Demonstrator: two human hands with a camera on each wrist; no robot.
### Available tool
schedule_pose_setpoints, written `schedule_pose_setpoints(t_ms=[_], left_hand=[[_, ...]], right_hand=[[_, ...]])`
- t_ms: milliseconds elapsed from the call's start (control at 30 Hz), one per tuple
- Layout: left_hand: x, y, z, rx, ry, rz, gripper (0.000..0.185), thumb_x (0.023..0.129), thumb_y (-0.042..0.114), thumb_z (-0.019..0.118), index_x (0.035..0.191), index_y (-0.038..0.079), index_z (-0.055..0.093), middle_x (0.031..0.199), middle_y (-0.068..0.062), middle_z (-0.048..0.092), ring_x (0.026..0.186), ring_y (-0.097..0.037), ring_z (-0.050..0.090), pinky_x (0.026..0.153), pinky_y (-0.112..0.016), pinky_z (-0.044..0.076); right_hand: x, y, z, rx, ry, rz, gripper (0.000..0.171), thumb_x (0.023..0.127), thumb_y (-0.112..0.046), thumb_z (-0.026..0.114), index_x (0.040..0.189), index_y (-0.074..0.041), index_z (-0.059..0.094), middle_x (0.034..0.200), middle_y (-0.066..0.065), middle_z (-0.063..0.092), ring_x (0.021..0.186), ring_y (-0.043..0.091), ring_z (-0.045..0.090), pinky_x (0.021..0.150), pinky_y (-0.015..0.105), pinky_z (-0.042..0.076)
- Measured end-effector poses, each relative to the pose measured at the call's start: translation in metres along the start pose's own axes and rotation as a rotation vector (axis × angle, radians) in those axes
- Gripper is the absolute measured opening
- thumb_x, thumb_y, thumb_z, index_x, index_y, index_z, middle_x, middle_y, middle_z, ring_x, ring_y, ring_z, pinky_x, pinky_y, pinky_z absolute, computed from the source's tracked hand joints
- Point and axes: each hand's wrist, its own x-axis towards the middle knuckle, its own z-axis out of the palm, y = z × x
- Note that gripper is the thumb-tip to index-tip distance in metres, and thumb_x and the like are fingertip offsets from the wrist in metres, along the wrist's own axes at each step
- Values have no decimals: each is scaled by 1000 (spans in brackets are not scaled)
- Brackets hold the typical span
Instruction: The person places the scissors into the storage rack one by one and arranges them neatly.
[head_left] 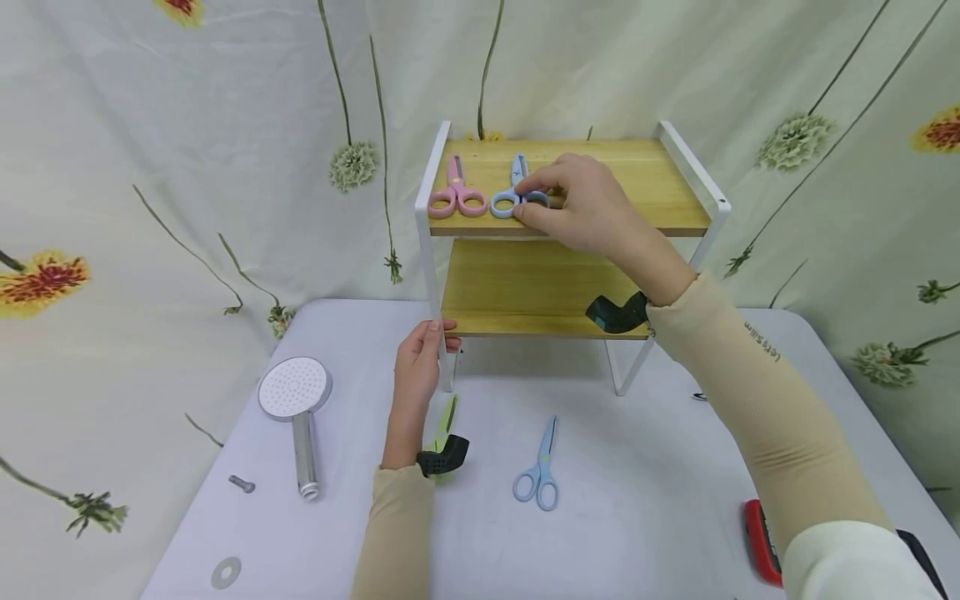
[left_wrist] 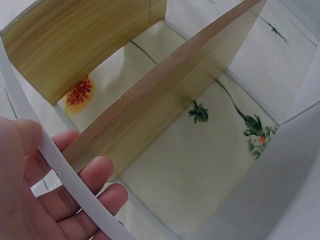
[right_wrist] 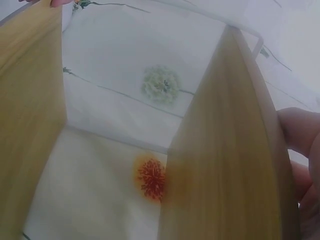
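Observation:
A two-tier shelf (head_left: 525, 283) with wooden boards and white side frames stands on the table. My right hand (head_left: 585, 204) pinches the handles of light-blue scissors (head_left: 518, 169) lying on its top board, blades pointing back. Left of them on the same board lie pink scissors (head_left: 455, 187). Around the white left side frame (left_wrist: 65, 170), near the lower board, curl the fingers of my left hand (head_left: 417, 362), the thumb on the near side. In the right wrist view, the top board hides the scissors and only part of the right hand (right_wrist: 305, 150) appears.
More blue scissors (head_left: 542, 471) lie on the table before the shelf. Green scissors (head_left: 447, 421) are partly hidden by the left wrist camera. To the left are a shower head (head_left: 295, 392), a bolt (head_left: 242, 483) and a washer (head_left: 226, 572). A red object (head_left: 761, 542) lies right.

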Motion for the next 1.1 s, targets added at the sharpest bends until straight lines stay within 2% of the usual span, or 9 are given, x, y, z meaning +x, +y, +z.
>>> schedule_pose_setpoints(t_ms=[67, 167, 300, 400, 467, 533, 667, 833, 1100], left_hand=[[0, 0, 0, 7, -2, -4, 37, 110, 26, 44, 113, 0, 69, 90, -15, 72, 86, -20, 68, 95, -43, 47], [0, 0, 0, 15, -4, -7, 37, 110, 27, 43, 114, 0, 69, 91, -15, 73, 88, -21, 69, 94, -40, 47], [-1, -3, 0, 20, -6, -21, 38, 110, 28, 44, 114, 0, 69, 91, -14, 73, 89, -22, 69, 93, -40, 46], [-3, -4, 0, 29, -8, -36, 38, 110, 28, 44, 114, 1, 69, 91, -14, 73, 87, -18, 68, 93, -37, 46], [-3, -4, -1, 39, -7, -40, 38, 110, 28, 43, 114, 2, 70, 92, -15, 73, 86, -14, 67, 91, -35, 45], [-1, -4, -2, 53, -8, -35, 38, 110, 28, 43, 114, 2, 70, 94, -17, 73, 85, -12, 67, 88, -34, 45], [2, -3, -2, 69, -6, -21, 39, 110, 30, 42, 114, 4, 70, 97, -21, 73, 87, -14, 68, 83, -35, 43], [3, 0, -3, 74, 3, -25, 39, 110, 32, 43, 115, 5, 71, 98, -22, 73, 90, -19, 69, 84, -34, 42], [1, -2, -1, 52, 2, -27, 39, 110, 31, 43, 115, 4, 70, 96, -20, 73, 85, -11, 67, 88, -37, 43]], right_hand=[[0, 1, 1, 3, 4, 2, 29, 93, -25, 70, 115, -9, 77, 96, 12, 65, 83, 24, 45, 73, 34, 32], [-2, 3, 2, 45, 52, -1, 31, 92, -24, 71, 118, -7, 75, 105, 14, 69, 94, 27, 54, 82, 36, 40], [-18, 6, 9, 195, 282, -72, 28, 89, -15, 72, 114, -3, 75, 113, 17, 73, 107, 29, 63, 92, 37, 43], [-42, 5, 20, 297, 467, -191, 21, 86, -8, 72, 104, 2, 75, 103, 19, 74, 98, 27, 64, 86, 29, 43], [-61, 4, 31, 334, 540, -261, 17, 85, -6, 71, 98, 5, 75, 96, 21, 74, 95, 23, 64, 86, 25, 45], [-79, 3, 42, 369, 566, -301, 16, 84, -5, 70, 95, 6, 74, 92, 22, 73, 94, 17, 65, 87, 23, 47], [-105, 6, 70, 434, 518, -294, 14, 82, -2, 71, 93, 5, 75, 90, 20, 73, 93, 10, 66, 85, 24, 50], [-123, 14, 109, 527, 357, -138, 13, 85, 3, 72, 98, 3, 75, 92, 17, 74, 89, 5, 63, 79, 26, 51], [-140, 19, 155, 619, 121, 53, 17, 92, -4, 69, 108, 0, 74, 99, 16, 75, 88, 8, 63, 79, 26, 52]])
